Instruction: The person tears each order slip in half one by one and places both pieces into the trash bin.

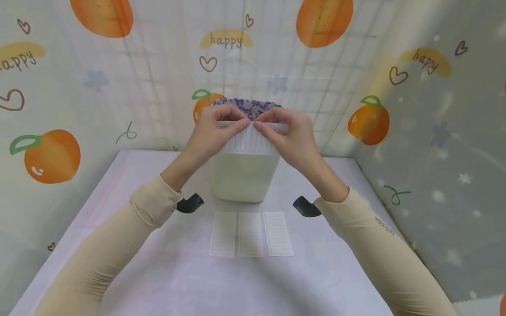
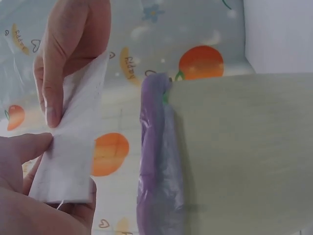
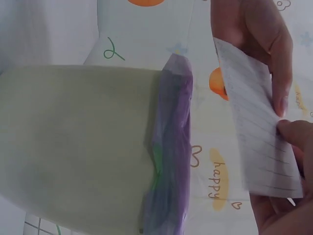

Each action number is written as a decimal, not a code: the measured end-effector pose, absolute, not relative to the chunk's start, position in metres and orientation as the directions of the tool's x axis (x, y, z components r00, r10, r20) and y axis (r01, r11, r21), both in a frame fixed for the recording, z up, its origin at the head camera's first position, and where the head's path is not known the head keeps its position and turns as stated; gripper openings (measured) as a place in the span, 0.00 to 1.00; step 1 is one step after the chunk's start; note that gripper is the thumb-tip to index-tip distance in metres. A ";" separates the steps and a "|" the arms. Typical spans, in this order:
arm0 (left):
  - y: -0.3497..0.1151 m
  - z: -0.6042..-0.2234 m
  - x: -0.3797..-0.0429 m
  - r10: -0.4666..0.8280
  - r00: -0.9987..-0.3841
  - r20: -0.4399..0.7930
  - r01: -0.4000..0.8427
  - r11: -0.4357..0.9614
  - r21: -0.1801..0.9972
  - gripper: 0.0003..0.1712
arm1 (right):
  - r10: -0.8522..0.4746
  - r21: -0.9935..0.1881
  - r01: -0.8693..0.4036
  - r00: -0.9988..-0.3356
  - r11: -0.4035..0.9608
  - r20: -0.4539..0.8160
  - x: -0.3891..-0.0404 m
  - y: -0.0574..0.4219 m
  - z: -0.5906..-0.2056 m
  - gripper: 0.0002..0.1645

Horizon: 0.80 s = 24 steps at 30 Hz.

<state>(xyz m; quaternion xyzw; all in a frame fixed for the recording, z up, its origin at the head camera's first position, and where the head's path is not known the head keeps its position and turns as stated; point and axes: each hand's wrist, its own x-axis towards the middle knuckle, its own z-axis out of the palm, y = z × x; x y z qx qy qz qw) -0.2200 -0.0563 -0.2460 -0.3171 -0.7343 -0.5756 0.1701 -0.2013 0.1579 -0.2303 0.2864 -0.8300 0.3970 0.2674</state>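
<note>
Both hands meet at the top edge of a lined white paper slip (image 1: 248,139), held up in front of the bin's upper part. My left hand (image 1: 209,131) pinches it between thumb and forefinger just left of the middle. The right hand (image 1: 294,134) has a matching pinch just right of it, and the thumb tips nearly meet. In the right wrist view the slip (image 3: 259,132) is in one piece, with printed lines across it. Below and beyond the hands stands a pale green bin (image 1: 244,177), its rim covered by a purple bag liner (image 2: 150,147).
Three printed white slips lie in a row on the table in front of the bin: a left one (image 1: 223,235), a middle one (image 1: 251,235) and a right one (image 1: 279,235). A curtain (image 1: 158,87) with oranges hangs behind, along the table's back edge.
</note>
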 end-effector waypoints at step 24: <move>-0.054 -0.204 -0.251 0.260 -0.805 0.533 0.570 0.091 0.816 0.04 | -0.185 -0.608 -0.563 -0.800 0.560 0.571 -0.230 0.161 -0.190 0.13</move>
